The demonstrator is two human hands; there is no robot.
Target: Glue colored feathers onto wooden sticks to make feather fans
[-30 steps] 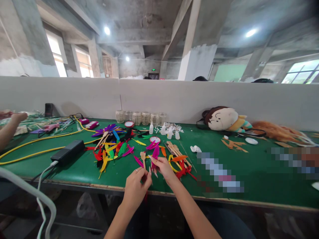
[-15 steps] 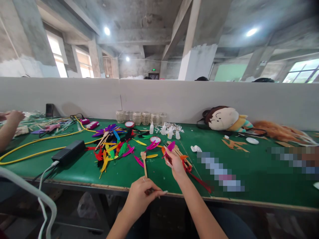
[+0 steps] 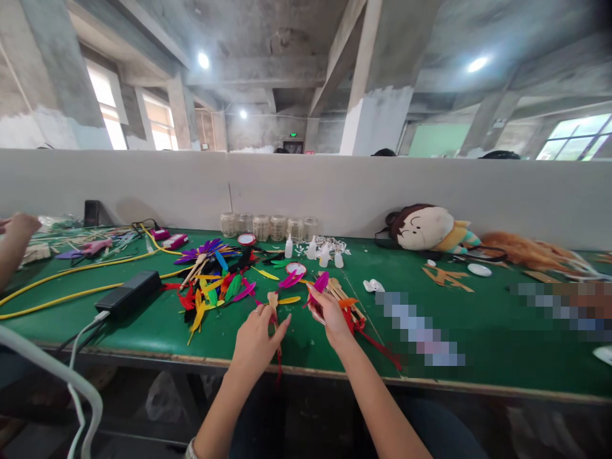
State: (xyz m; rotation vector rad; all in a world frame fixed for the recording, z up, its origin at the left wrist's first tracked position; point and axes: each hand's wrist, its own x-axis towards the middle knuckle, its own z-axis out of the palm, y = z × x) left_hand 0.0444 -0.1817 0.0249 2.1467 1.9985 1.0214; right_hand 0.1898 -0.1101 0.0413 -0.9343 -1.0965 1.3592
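Note:
My left hand (image 3: pixel 258 339) is at the table's front edge, over a small wooden spoon-shaped stick (image 3: pixel 273 298). Its thumb stands apart from the fingers, with the stick lying between them. A thin red strip (image 3: pixel 280 368) hangs near the stick's lower end. To the right, my right hand (image 3: pixel 331 319) is closed around a bright magenta feather (image 3: pixel 321 280); its fingertips are partly hidden. A yellow feather (image 3: pixel 289 300) lies between the hands. Wooden sticks with red and orange pieces (image 3: pixel 352 306) lie just beyond my right hand.
A pile of coloured feathers (image 3: pixel 210 293) lies left of centre. Small white bottles (image 3: pixel 289 247) and glass jars (image 3: pixel 261 227) stand behind. A black power adapter (image 3: pixel 128 293) and yellow cable (image 3: pixel 57 273) are leftward. A doll (image 3: pixel 425 228) lies right. Another person's hand (image 3: pixel 21 229) is far left.
My left hand has moved up and forward from the table edge onto the wooden stick, its thumb spreading away from its fingers. My right hand stays nearly in place with the feather.

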